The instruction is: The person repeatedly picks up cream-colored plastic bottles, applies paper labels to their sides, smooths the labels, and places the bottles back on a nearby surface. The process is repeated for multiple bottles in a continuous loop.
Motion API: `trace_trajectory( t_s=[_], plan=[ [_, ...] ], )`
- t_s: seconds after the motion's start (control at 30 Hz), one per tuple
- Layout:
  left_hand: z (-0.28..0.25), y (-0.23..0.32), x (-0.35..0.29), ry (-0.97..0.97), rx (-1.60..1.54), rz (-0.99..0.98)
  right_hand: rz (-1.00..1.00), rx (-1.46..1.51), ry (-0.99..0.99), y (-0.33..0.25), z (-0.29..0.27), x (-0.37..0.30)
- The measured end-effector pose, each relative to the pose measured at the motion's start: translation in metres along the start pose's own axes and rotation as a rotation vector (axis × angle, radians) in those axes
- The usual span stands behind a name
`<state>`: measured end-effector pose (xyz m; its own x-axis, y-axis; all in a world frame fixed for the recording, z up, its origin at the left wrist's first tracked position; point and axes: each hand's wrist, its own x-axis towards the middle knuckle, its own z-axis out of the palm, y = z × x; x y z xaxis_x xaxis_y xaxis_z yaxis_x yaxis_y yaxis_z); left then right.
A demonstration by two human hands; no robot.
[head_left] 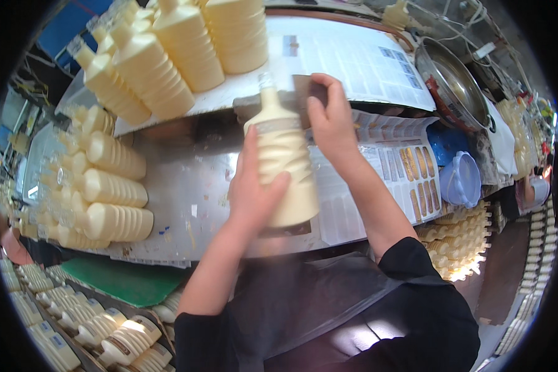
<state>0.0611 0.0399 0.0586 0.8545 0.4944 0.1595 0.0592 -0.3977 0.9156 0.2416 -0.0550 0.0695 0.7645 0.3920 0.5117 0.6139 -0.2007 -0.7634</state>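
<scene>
A cream-coloured bottle [291, 155] with wavy ribs, a narrow neck and a silvery band round its shoulder stands slightly tilted before me. My left hand [252, 189] is wrapped round its left side, with the thumb across the front. To the right of the neck, my right hand [335, 121] is raised with thumb and forefinger curled at a small flat brown piece [302, 87]. Its material is unclear, and part of it is hidden by the fingers. Behind the bottle a grey cloth [247, 106] shows in part. The bottle is a little blurred.
Similar cream bottles [149, 68] stand at the back left; others [115, 186] lie stacked along the left. Sticker sheets with gold and silver strips [409, 186] lie on the right. Beyond are a blue-violet bucket [462, 180] and a metal pan [447, 68].
</scene>
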Motion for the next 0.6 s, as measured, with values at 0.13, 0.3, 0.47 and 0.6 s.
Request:
trace_trajectory(
  t_s=[0.13,0.3,0.47,0.6],
  plan=[
    [0.006,0.021,-0.002,0.011,0.179,-0.023,-0.008,-0.069,-0.125,-0.052,0.016,0.006],
    [0.006,0.029,-0.002,-0.032,0.217,-0.114,0.145,-0.048,-0.307,-0.092,0.037,0.007],
    [0.003,0.005,0.000,0.003,-0.063,-0.137,0.023,-0.218,-0.164,-0.047,0.010,0.003],
    [0.005,-0.007,-0.002,-0.004,-0.279,-0.091,0.055,-0.081,-0.081,-0.004,-0.002,-0.007]
  ],
)
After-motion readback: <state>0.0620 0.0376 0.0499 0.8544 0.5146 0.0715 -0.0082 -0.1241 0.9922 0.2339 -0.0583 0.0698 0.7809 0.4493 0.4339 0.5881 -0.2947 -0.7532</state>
